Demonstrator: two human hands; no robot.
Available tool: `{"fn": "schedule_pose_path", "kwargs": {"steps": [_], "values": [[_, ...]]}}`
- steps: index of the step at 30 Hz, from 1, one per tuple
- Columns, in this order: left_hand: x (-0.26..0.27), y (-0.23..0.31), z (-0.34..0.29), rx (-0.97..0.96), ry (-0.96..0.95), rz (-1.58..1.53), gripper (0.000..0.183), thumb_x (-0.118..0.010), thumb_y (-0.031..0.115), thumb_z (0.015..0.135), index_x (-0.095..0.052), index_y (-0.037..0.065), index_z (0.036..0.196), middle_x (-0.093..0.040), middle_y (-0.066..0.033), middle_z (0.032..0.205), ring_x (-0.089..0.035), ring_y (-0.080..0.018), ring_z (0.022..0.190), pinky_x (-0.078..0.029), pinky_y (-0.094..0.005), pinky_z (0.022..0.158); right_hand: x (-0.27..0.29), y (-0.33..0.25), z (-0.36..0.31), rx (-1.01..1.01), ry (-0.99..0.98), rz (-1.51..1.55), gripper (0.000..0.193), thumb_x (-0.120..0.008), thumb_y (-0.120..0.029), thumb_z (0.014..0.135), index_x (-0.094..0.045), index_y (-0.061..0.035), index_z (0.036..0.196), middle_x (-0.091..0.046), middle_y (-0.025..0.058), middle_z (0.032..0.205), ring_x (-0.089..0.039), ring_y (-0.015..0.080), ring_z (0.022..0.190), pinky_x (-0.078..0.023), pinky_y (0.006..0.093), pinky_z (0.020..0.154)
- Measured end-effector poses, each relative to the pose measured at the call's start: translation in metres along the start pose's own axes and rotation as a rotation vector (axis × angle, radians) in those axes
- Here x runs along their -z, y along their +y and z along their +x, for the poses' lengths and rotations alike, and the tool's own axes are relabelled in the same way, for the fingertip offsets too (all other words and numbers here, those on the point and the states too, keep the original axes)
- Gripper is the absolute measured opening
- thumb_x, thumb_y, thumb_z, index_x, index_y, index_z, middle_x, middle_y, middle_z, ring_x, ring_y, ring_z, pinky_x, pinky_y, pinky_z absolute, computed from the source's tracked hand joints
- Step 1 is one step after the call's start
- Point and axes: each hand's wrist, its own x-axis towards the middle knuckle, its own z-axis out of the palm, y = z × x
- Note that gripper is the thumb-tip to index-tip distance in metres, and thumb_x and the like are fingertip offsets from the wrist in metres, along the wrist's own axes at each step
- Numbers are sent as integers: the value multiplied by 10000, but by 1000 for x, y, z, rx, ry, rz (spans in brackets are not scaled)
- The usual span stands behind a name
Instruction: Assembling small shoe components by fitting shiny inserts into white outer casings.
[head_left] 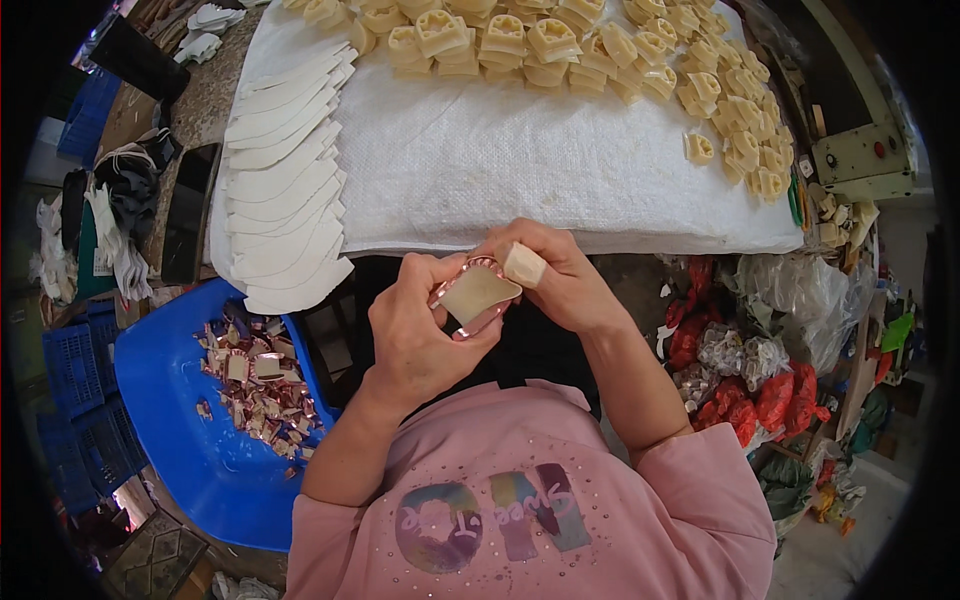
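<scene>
Close to my body, just beyond the pink shirt, a small shoe heel [478, 294] with a flat beige face and shiny pink edges is between my hands. My left hand [405, 325] grips it from the left and below, thumb along its lower side. The curled fingers of my right hand [560, 275] hold its upper right edge. A pale beige wrap [524, 265] covers the right thumb's end. Past my hands, a row of overlapping white curved pieces [285, 185] lies at the left of the white woven cloth [500, 165]. Uncovered cream heels [555, 45] crowd its far and right sides.
A blue bin [190, 440] at my left holds many shiny pink heels [260, 380]. A dark phone-like slab [190, 215] and a black cylinder [135, 60] are on the left bench. Red plastic bags [780, 400] and clear plastic [815, 310] are heaped at my right.
</scene>
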Motion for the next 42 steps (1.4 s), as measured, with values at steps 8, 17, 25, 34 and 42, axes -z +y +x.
{"fn": "schedule_pose_path", "kwargs": {"steps": [8, 17, 25, 34, 42], "values": [[-17, 0, -1, -41, 159, 134, 419, -790, 56, 577, -501, -12, 873, -567, -105, 692, -623, -236, 571, -506, -300, 521, -17, 13, -3, 170, 142, -234, 187, -462, -147, 920, -582, -5, 945, -604, 57, 871, -552, 118, 760, -451, 263, 653], [-17, -2, -4, -37, 242, 190, 410, -795, 66, 593, -502, -15, 868, -569, -113, 688, -615, -243, 555, -501, -296, 498, -27, 20, -8, -53, 34, 654, 250, -443, -146, 928, -562, 3, 1091, -594, 98, 1024, -559, 140, 948, -446, 267, 814], [-17, -10, -6, -36, 233, 270, 432, -802, 63, 609, -491, -9, 900, -597, -112, 707, -636, -204, 592, -509, -277, 535, -35, 17, -2, 155, 275, -333, 210, -442, -118, 914, -577, 8, 1013, -632, 87, 852, -586, 137, 776, -470, 277, 697], [8, -5, -8, 281, 101, -173, 392, -762, 71, 672, -474, -10, 924, -641, -116, 796, -643, -127, 703, -517, -252, 621, -4, 23, 10, 287, -173, -122, 413, -498, -371, 938, -544, -44, 1186, -526, 57, 1034, -489, 120, 890, -409, 264, 779], [23, -5, -14, 646, -183, -627, 247, -687, 137, 810, -545, 3, 961, -565, -24, 814, -489, -52, 698, -402, -216, 603, -21, 15, 9, 260, -73, -312, 249, -594, -237, 878, -529, -49, 1028, -504, 92, 995, -488, 223, 906, -403, 322, 805]]}}
